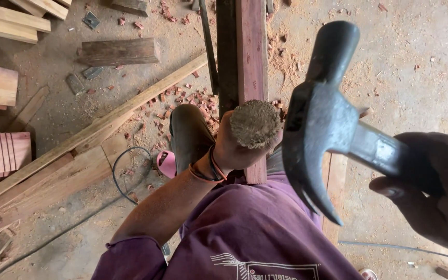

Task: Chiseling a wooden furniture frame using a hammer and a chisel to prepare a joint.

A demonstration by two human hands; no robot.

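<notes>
My right hand [431, 189] grips the handle of a dark steel claw hammer [320, 114], raised close to the camera with its claws pointing down. My left hand [234, 148] is closed around a tool with a round, frayed wooden top [255, 123], probably a chisel handle, held upright over a long reddish wooden beam [251, 52]. The tool's lower end is hidden by the hand. The hammer head hangs just right of that wooden top, not touching it. A thin band sits on my left wrist.
A dark rubber boot [187, 136] stands left of the beam. Planks [94, 129] and offcuts [117, 51] lie on the sawdust floor to the left, with red wood chips [187, 98] scattered. A black cable [123, 176] loops by the planks.
</notes>
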